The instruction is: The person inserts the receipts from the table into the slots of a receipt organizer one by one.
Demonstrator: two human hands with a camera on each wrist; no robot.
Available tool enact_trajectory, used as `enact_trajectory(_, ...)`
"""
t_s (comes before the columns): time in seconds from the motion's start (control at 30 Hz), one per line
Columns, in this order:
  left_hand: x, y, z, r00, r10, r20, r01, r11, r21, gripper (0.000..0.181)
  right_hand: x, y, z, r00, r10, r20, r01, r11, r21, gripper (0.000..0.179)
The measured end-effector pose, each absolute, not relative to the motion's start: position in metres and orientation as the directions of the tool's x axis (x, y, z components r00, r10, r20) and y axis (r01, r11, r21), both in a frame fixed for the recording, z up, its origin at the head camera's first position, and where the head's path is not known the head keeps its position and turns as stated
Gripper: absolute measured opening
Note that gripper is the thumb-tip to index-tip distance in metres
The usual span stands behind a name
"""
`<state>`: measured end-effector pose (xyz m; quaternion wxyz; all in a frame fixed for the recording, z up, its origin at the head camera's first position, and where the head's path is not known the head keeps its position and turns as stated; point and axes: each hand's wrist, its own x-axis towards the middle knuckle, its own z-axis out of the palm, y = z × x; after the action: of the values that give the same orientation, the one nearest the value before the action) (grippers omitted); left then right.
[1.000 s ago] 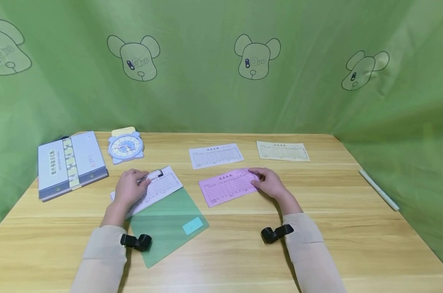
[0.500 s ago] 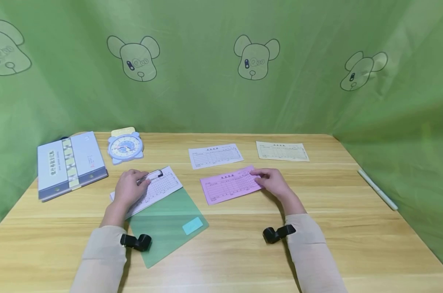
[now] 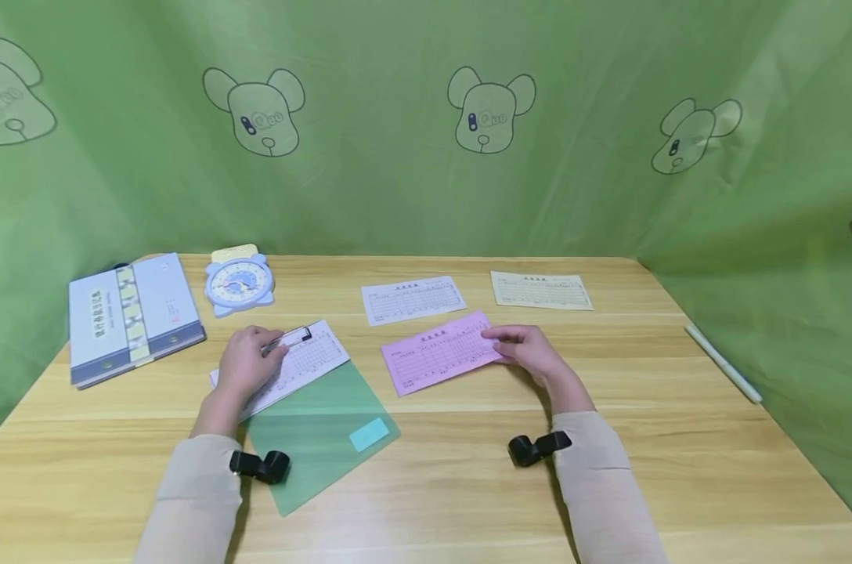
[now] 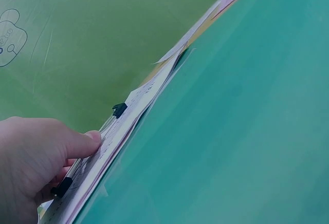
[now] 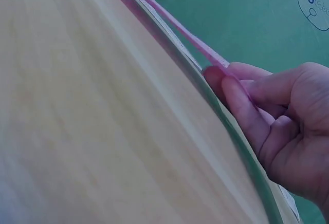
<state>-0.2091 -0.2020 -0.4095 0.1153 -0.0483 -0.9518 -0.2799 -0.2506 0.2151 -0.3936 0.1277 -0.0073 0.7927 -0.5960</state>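
Note:
My left hand (image 3: 246, 360) lies at the top end of a green clipboard (image 3: 327, 446). In the left wrist view its thumb presses on the metal clip (image 4: 119, 110), with the other fingers curled behind. Under the clip is a white printed form (image 3: 306, 364), partly covered by that hand. To the right, my right hand (image 3: 532, 356) pinches the right end of a pink printed form (image 3: 433, 352) between thumb and fingers. The right wrist view shows this pink sheet edge-on, its gripped end raised off the wooden table (image 5: 77, 106).
Two more forms lie farther back, one white (image 3: 413, 301) and one pale yellow (image 3: 541, 291). A banded blue binder (image 3: 161, 301) and a toy clock (image 3: 240, 283) stand at the left. A pale pen (image 3: 723, 364) lies near the right edge; a green curtain (image 3: 398, 157) encloses the table.
My right hand has shifted slightly right and its grip on the pink form shows more plainly; the form's right end has risen a little. The left hand stays at the clip.

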Motion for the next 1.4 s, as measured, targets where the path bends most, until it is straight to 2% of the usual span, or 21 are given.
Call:
enact_trajectory(0.3, -0.21, -0.202, -0.408, -0.97, 0.027, 0.241, 0.154, 0.839, 0.522, 0.032, -0.25, 0.207, -0.384, -0.952, -0.225, -0.208, 0.178, 0.149, -0.973, 0.035)
enact_trajectory(0.7, -0.207, -0.203, -0.408, -0.969, 0.023, 0.245, 0.153, 0.836, 0.528, 0.032, -0.256, 0.168, -0.375, -0.932, -0.319, -0.17, 0.142, 0.108, -0.984, 0.037)
enact_trajectory(1.07, -0.209, -0.202, -0.41, -0.967, 0.031, 0.252, 0.163, 0.836, 0.524, 0.032, -0.255, 0.121, -0.382, -0.924, -0.326, -0.198, 0.146, 0.178, -0.973, 0.03)
enact_trajectory(1.4, -0.209, -0.202, -0.408, -0.97, 0.031, 0.241, 0.157, 0.838, 0.523, 0.033, -0.245, 0.084, -0.38, -0.869, -0.446, -0.217, 0.127, 0.222, -0.967, 0.029)
